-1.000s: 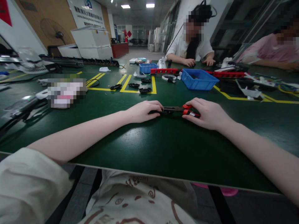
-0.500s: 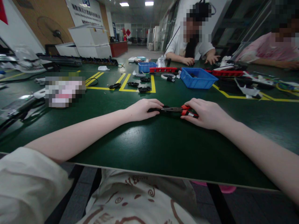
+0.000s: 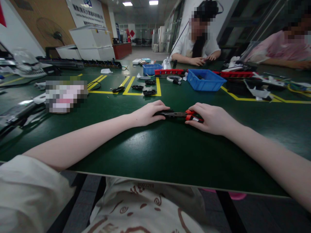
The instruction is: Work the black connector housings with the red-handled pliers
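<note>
- The pliers (image 3: 182, 114) lie between the 2 hands, low over the table (image 3: 145, 155), with the long axis running left to right; the nose points left.
- The right hand (image 3: 211, 118) is wrapped around the red handles, at the right end of the pliers.
- The left hand (image 3: 149, 113) has its fingers closed on a black part (image 3: 159, 113); the tip of the pliers reaches this part, just beside the fingers. If the tip really bites it, I cannot tell.
- So the left hand is nearer to the tip, and its fingers hide a piece of the part.
- On the far side, a little left, 4 loose parts (image 3: 149, 93) lie near yellow tape (image 3: 159, 87), apart from both hands.
- Far and right of them are a white cable (image 3: 173, 78) and a blue bin (image 3: 205, 85).
- Farther, behind the bin, a co-worker's hands (image 3: 199, 61) are close together.
</note>
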Available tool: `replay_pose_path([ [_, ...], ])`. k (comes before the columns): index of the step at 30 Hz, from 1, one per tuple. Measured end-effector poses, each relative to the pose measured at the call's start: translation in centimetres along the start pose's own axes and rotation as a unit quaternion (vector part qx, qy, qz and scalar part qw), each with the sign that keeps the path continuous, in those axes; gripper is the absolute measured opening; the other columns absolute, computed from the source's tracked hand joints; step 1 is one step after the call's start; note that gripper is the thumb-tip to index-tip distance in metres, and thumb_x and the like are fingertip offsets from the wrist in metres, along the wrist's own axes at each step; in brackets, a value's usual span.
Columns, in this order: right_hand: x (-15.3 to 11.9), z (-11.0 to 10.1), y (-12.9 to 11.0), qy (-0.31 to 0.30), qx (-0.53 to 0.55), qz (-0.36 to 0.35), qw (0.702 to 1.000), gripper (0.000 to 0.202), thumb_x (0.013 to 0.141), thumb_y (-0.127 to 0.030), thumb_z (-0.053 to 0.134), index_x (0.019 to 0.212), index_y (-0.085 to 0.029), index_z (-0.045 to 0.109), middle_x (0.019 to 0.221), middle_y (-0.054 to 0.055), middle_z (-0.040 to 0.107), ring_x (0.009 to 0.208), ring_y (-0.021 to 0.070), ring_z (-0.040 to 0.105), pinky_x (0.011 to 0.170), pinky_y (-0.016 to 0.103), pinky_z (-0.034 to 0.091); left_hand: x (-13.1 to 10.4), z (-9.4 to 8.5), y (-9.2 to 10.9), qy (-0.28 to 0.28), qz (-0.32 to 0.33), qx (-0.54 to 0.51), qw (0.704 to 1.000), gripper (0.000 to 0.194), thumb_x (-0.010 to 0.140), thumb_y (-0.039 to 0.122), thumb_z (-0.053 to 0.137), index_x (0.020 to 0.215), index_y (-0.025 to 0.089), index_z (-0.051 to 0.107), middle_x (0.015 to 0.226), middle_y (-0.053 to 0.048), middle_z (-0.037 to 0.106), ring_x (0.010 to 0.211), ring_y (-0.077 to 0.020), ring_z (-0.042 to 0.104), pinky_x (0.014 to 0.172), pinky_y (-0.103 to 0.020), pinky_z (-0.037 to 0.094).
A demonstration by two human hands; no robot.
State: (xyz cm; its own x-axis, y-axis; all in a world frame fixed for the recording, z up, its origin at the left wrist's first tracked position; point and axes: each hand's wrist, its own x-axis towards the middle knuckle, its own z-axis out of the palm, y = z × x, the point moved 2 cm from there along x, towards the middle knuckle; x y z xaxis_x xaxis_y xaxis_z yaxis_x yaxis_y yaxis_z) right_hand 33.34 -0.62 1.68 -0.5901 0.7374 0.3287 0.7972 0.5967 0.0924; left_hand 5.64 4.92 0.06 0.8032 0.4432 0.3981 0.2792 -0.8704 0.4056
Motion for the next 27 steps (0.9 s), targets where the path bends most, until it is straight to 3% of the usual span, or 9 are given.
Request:
replay_pose_path([
  [12,0.42,-0.16,0.37,-0.048,0.073,0.033,0.996,0.053,0.092,-0.069,0.050,0.111,-0.022,0.064,0.104,0.012,0.071,0.087,0.0278,0.068,0.069,0.038,0.049,-0.08,-0.26,0.38,-0.013,0.015,-0.005,1.000,0.028,0.098,0.020,0.063,0.125,0.017,0.070,0.122,-0.011,0.064,0.113,-0.0225,0.064,0.103,-0.042,0.053],
  [27,0.12,-0.15,0.57,-0.047,0.099,0.056,0.992,0.052,0.091,-0.068,0.051,0.109,-0.021,0.064,0.102,0.012,0.072,0.085,0.0282,0.068,0.070,0.039,0.049,-0.13,-0.12,0.42,-0.028,0.004,0.016,0.999,0.039,0.103,0.024,0.056,0.140,0.015,0.064,0.130,-0.014,0.064,0.114,-0.0231,0.065,0.103,-0.041,0.053],
])
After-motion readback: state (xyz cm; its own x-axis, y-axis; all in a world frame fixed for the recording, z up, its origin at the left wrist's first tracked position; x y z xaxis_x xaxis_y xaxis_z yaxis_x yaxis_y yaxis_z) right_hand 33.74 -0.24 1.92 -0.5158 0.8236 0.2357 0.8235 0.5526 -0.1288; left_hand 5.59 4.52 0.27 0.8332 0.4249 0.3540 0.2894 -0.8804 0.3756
